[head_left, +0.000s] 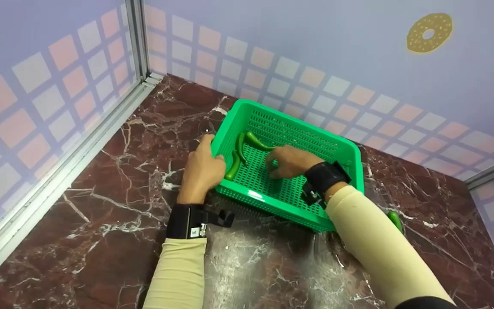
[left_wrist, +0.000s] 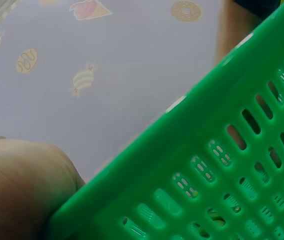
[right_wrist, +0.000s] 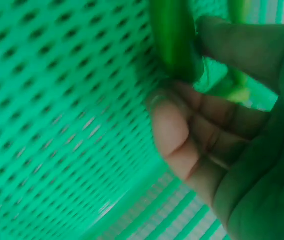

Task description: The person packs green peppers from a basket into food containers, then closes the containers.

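Note:
A green plastic basket (head_left: 290, 210) with perforated sides stands on the marbled surface. My left hand (head_left: 203, 167) grips its left rim, thumb at the inner side; in the left wrist view, part of this hand (left_wrist: 24, 185) meets the rim. Inside the basket, my right hand (head_left: 292, 162) has bent fingers. One green chili pepper (head_left: 257, 141) reaches up to it; two more chilies (head_left: 232, 167) (head_left: 240, 148) lie along the left wall. In the right wrist view, a blurred chili (right_wrist: 174, 40) ends between thumb and fingertips; whether it is pinched is unclear.
Another green chili (head_left: 395, 221) lies on the marbled surface (head_left: 114, 214), right of the basket and partly behind my right forearm. Patterned wall panels (head_left: 315, 51) rise behind the basket and at the left. A metal strip (head_left: 79, 163) runs along the left edge.

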The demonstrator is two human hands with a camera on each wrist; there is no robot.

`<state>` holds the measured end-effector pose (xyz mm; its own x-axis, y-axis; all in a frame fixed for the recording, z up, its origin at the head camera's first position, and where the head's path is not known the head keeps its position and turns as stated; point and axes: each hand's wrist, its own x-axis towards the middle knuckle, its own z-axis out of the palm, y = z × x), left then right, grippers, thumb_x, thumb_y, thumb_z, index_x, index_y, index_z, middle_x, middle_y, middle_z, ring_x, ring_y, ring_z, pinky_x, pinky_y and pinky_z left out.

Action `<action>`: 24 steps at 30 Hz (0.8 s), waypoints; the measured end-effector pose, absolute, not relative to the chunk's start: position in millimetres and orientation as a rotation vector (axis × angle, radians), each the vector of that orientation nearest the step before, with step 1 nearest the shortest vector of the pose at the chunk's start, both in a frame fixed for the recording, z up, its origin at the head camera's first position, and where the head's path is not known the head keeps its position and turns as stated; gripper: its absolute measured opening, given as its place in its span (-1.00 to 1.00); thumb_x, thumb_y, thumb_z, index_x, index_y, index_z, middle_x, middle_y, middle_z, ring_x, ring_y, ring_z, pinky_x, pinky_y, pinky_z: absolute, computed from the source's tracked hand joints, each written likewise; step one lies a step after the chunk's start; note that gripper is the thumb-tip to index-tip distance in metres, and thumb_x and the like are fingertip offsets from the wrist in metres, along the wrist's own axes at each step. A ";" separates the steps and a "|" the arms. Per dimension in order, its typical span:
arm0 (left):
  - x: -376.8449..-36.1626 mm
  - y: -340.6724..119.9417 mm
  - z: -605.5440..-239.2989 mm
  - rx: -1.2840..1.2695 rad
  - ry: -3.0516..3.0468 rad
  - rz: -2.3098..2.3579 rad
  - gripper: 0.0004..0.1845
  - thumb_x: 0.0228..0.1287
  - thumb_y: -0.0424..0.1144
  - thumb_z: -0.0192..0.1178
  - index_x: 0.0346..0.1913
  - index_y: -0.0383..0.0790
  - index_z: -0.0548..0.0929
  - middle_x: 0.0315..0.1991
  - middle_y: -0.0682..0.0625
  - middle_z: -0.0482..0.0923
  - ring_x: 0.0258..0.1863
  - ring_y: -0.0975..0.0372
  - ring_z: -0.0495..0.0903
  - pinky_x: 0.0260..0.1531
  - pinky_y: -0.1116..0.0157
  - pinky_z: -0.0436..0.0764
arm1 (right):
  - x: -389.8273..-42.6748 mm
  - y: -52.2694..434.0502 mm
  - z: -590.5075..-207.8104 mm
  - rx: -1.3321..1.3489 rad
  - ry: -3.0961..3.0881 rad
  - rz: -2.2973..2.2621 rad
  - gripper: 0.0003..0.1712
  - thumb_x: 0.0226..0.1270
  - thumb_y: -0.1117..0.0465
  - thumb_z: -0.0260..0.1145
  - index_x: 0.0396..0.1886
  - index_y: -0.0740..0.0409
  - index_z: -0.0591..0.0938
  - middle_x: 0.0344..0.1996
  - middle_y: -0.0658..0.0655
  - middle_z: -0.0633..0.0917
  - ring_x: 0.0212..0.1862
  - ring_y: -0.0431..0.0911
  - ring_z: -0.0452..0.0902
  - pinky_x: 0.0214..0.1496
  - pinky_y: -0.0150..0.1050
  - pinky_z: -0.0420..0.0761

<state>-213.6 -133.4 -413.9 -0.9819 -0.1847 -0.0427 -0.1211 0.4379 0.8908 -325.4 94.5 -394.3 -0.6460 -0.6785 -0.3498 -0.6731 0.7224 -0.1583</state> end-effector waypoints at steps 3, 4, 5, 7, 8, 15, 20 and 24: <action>-214.6 -133.1 -413.2 0.280 -2.606 -1.591 -0.39 0.52 -0.27 0.02 0.58 -0.08 0.28 0.22 -0.32 0.63 0.18 -0.16 0.63 0.20 -0.13 0.55 | -326.8 109.6 -396.8 -0.821 2.581 -0.025 -0.86 0.35 0.27 0.44 -0.20 0.20 0.64 -0.25 0.20 0.71 -0.39 -0.07 0.68 -0.33 -0.21 0.63; -214.6 -132.9 -413.3 0.276 -2.606 -1.593 -0.39 0.51 -0.27 0.02 0.58 -0.08 0.28 0.22 -0.32 0.63 0.18 -0.16 0.63 0.20 -0.13 0.55 | -326.9 113.5 -398.0 -0.747 2.579 -0.043 -0.83 0.37 0.28 0.43 -0.19 0.21 0.59 -0.26 0.21 0.68 -0.44 -0.08 0.67 -0.38 -0.26 0.62; -214.7 -132.7 -413.7 0.275 -2.607 -1.590 -0.39 0.51 -0.27 0.02 0.58 -0.09 0.29 0.22 -0.31 0.63 0.18 -0.16 0.63 0.20 -0.13 0.56 | -327.1 116.6 -399.3 -0.679 2.575 -0.064 -0.81 0.38 0.28 0.42 -0.16 0.22 0.56 -0.27 0.21 0.66 -0.48 -0.08 0.68 -0.42 -0.30 0.63; -214.9 -132.4 -414.7 0.274 -2.610 -1.588 -0.39 0.51 -0.27 0.02 0.58 -0.09 0.29 0.23 -0.31 0.63 0.18 -0.16 0.63 0.21 -0.13 0.55 | -327.7 119.6 -401.3 -0.591 2.563 -0.104 -0.79 0.42 0.27 0.40 -0.12 0.21 0.53 -0.24 0.20 0.63 -0.49 -0.10 0.69 -0.44 -0.33 0.66; -214.9 -132.4 -415.1 0.276 -2.614 -1.588 -0.39 0.51 -0.27 0.02 0.58 -0.09 0.28 0.22 -0.32 0.63 0.18 -0.16 0.64 0.19 -0.13 0.56 | -328.0 119.6 -401.9 -0.559 2.559 -0.120 -0.78 0.43 0.26 0.40 -0.09 0.21 0.52 -0.23 0.21 0.62 -0.49 -0.09 0.70 -0.44 -0.33 0.68; -214.8 -135.4 -417.8 0.315 -2.634 -1.594 -0.39 0.55 -0.25 0.02 0.60 -0.02 0.26 0.22 -0.27 0.64 0.14 -0.13 0.65 0.14 -0.10 0.56 | -322.9 104.5 -397.7 -0.497 2.590 0.021 -0.49 0.49 0.22 0.32 0.37 0.24 0.53 0.27 0.35 0.62 0.05 0.14 0.73 0.11 0.00 0.73; -215.4 -133.6 -416.3 0.330 -2.638 -1.590 -0.41 0.55 -0.25 0.03 0.58 0.01 0.28 0.19 -0.24 0.66 0.13 -0.10 0.65 0.12 -0.08 0.56 | -320.3 99.7 -394.6 -0.484 2.595 0.083 -0.35 0.52 0.24 0.27 0.55 0.22 0.40 0.49 0.32 0.47 0.49 0.26 0.39 0.46 0.20 0.47; -215.8 -132.4 -414.0 0.325 -2.640 -1.586 -0.41 0.56 -0.25 0.01 0.59 0.02 0.28 0.17 -0.22 0.67 0.09 -0.09 0.66 0.07 -0.05 0.57 | -321.9 100.8 -394.6 -0.482 2.601 0.098 -0.37 0.52 0.25 0.27 0.53 0.23 0.42 0.48 0.33 0.48 0.47 0.27 0.42 0.43 0.20 0.51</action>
<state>-215.8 -132.4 -414.0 -0.9770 -0.2018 -0.0694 -0.1560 0.4539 0.8773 -321.9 100.8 -394.6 -0.8176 -0.3189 -0.4794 -0.3541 0.9350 -0.0180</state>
